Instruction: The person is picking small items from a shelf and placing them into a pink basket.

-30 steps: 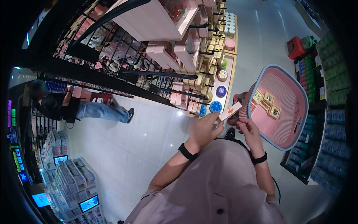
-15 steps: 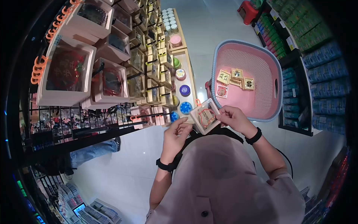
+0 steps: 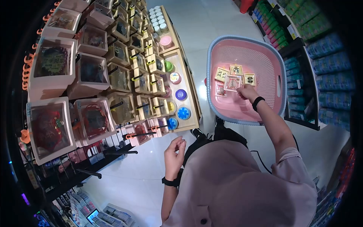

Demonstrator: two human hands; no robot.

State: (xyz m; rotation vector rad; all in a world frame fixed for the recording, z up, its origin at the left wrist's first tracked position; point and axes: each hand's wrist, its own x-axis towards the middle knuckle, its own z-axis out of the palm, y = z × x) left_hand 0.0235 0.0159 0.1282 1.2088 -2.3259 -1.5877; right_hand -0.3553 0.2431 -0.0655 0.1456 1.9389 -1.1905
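Note:
Inside the pink basket (image 3: 223, 107), my right hand (image 3: 247, 93) pinches the edge of a small pale frame-like box with a clear front and a red bracelet inside, a boxed bracelet (image 3: 232, 83). It is over the other small boxes, partly covering them. Several of these lie on the basket floor, among them a yellowish box (image 3: 236, 69) and another yellowish box (image 3: 249, 78). My left hand (image 3: 174, 156) is in front of my body, below the shelf corner, with its fingers curled together and nothing seen in them.
At the left, a rack holds several rows of boxed bracelets (image 3: 53, 62) on hooks. Beside it, a wooden shelf (image 3: 189, 123) carries round tubs, including a purple tub (image 3: 181, 94). Bare hooks (image 3: 90, 173) jut out lower left. Shelves of blue packs (image 3: 332, 83) line the right.
My right hand has carried the boxed bracelet away from my body into the basket. My left hand has let go of it and drawn back toward me. The view has shifted.

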